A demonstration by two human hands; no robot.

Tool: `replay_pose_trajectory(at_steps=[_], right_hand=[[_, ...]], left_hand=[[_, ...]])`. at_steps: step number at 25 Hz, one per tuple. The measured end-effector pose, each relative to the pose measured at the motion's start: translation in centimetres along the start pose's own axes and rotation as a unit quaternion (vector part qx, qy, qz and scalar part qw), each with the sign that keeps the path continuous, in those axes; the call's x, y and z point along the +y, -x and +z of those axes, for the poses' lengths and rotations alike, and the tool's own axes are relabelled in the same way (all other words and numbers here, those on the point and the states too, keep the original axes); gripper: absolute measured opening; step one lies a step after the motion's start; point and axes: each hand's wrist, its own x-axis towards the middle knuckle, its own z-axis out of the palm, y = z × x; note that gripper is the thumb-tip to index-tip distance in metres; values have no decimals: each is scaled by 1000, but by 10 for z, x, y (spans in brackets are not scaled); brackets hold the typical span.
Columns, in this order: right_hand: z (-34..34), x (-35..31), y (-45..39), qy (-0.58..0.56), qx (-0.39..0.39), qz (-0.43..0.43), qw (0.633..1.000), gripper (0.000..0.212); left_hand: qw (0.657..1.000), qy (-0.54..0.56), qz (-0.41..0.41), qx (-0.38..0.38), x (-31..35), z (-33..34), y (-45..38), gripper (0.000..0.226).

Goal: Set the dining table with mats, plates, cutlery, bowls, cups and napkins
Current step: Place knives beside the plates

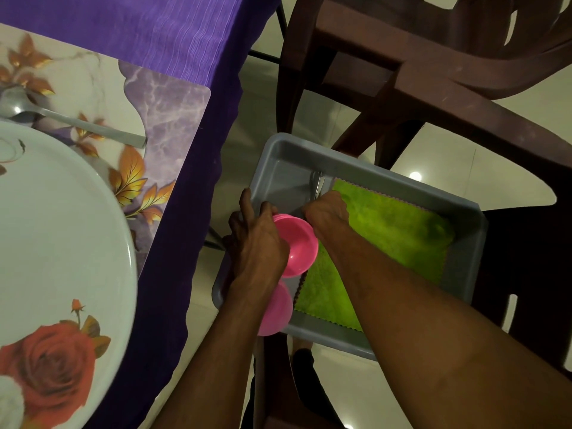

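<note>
While left hand (257, 243) grips pink bowl (298, 243), right hand (328, 212) pinches cutlery (317, 184) just beside.

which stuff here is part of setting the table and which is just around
Part of the job:
- pink bowls, left hand on them
- cutlery in the grey tray, right hand reaching it
- green napkin
- rose plate, spoon, floral mat

Just around:
- brown chair
- purple tablecloth
</note>
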Motion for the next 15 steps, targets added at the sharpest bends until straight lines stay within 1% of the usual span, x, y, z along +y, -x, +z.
replay_pose_trajectory(at_steps=[6,9,15], right_hand=[[1,-3,1,-7,-16,10,1000,21],[0,-3,4,-3,-27,5,1000,23],[-4,-3,6,32,14,-36,999,26]], left_hand=[[1000,-5,-9,5,3,-3,1,52],[1000,6,-16,4,5,-2,-1,51],[1000,7,-5,11,0,-5,1,51]])
